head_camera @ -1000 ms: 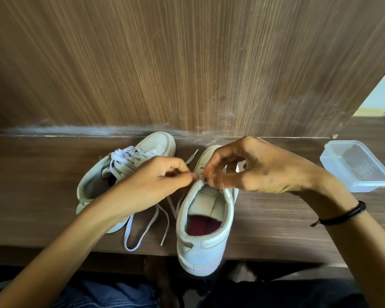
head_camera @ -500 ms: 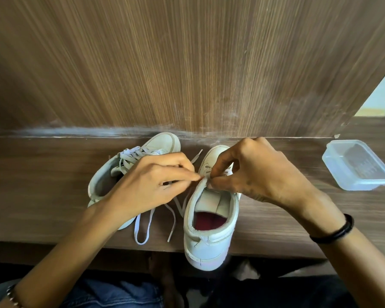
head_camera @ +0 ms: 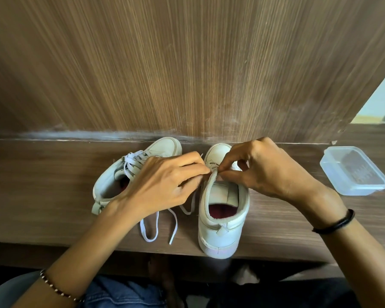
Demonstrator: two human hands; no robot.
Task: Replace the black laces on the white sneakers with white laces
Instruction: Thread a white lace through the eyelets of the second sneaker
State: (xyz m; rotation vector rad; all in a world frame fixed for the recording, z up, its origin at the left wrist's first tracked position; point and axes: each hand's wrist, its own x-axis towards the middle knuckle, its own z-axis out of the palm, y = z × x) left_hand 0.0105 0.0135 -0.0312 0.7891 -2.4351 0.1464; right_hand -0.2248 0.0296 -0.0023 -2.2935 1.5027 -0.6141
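Two white sneakers stand on the wooden shelf. The left sneaker is laced with a white lace whose loose ends trail toward the front edge. The right sneaker points away from me, its heel over the shelf's edge. My left hand and my right hand meet at the top of its tongue, fingertips pinching a white lace at the eyelets. The lace between the fingers is mostly hidden. No black lace is in sight.
A clear plastic box with a lid sits at the right on the shelf. A wooden panel rises right behind the shoes. My knees in jeans are below the shelf's front edge.
The view has shifted a little, so the shoes sit further right and lower. Both hands stay together at the right sneaker's eyelets, with small finger movements.
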